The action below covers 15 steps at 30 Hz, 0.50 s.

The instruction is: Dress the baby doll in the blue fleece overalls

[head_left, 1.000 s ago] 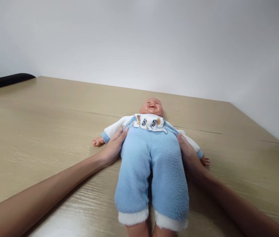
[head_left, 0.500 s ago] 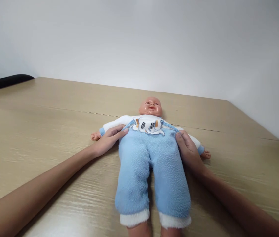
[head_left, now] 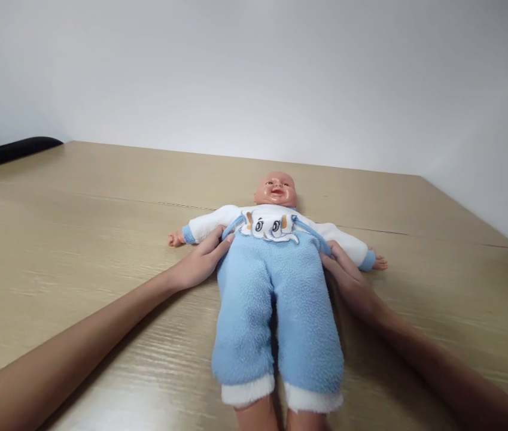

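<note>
A baby doll [head_left: 277,190] lies on its back on the table, head away from me and arms spread. It wears a white top with blue cuffs and light blue fleece overalls [head_left: 247,299] with an elephant face [head_left: 268,227] on the chest and white leg hems. At the overalls' left side, my left hand [head_left: 202,257] pinches the edge by the strap, thumb on top and other fingers partly hidden. On the opposite side, my right hand [head_left: 346,272] is closed on the edge below the other strap. The doll's feet are out of view.
The wooden table [head_left: 101,251] has a seam running across it behind the doll. A black curved chair part [head_left: 15,149] shows at the far left edge, and a pale wall [head_left: 254,90] stands behind. A dark object sits at the right edge.
My right hand has shifted slightly outward and down along the overalls' side, and more of the doll's white sleeve beside it shows. My left hand has hardly moved.
</note>
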Each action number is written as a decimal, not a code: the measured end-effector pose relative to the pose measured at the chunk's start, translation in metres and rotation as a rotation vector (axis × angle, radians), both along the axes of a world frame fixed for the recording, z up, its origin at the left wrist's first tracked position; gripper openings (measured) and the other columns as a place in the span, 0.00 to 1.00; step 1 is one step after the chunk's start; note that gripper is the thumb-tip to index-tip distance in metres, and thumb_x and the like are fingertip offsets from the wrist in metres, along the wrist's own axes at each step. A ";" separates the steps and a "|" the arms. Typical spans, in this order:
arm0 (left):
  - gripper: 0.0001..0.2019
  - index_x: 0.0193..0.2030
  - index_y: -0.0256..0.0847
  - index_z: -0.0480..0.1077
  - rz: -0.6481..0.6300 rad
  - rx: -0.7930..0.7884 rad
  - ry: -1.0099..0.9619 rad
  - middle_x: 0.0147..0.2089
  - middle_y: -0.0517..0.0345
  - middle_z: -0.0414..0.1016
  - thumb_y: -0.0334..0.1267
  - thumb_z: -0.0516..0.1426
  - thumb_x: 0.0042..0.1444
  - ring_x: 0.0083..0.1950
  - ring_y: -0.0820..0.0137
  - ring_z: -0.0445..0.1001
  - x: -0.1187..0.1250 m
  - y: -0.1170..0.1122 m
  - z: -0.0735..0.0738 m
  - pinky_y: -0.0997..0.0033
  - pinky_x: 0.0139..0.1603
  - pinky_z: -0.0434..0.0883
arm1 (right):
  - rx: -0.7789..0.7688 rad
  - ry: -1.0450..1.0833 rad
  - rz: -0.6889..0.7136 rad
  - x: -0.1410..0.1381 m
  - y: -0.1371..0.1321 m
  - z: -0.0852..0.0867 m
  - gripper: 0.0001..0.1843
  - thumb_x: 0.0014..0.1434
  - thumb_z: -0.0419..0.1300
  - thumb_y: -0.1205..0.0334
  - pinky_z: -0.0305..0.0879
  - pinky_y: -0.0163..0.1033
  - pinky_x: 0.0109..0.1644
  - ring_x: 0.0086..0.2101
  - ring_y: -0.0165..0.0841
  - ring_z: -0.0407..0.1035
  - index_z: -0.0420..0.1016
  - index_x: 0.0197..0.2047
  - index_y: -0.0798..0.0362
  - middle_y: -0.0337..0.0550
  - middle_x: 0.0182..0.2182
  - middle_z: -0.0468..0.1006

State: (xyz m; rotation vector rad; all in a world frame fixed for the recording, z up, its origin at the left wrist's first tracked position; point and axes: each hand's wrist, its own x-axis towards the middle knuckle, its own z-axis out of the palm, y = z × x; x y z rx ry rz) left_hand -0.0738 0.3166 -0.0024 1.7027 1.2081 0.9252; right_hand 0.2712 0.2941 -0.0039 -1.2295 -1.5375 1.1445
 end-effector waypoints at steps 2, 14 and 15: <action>0.22 0.56 0.46 0.74 0.051 -0.084 -0.190 0.59 0.52 0.79 0.62 0.57 0.74 0.66 0.55 0.72 0.012 -0.002 -0.005 0.56 0.68 0.70 | -0.172 0.314 -0.088 -0.014 -0.004 -0.003 0.13 0.70 0.64 0.44 0.72 0.48 0.53 0.48 0.45 0.74 0.75 0.49 0.42 0.40 0.43 0.80; 0.22 0.65 0.52 0.72 0.082 -0.129 -0.386 0.61 0.57 0.80 0.60 0.59 0.73 0.61 0.60 0.75 0.021 0.007 -0.014 0.63 0.62 0.71 | -0.136 0.545 -0.133 -0.026 0.002 -0.007 0.12 0.66 0.69 0.49 0.78 0.47 0.54 0.52 0.45 0.80 0.79 0.50 0.43 0.39 0.47 0.86; 0.22 0.65 0.53 0.72 0.068 -0.108 -0.330 0.60 0.58 0.80 0.60 0.59 0.73 0.60 0.60 0.75 0.017 0.010 -0.014 0.64 0.61 0.71 | -0.131 0.552 -0.141 -0.027 0.003 -0.006 0.12 0.67 0.68 0.48 0.78 0.48 0.54 0.52 0.45 0.80 0.79 0.50 0.43 0.40 0.46 0.86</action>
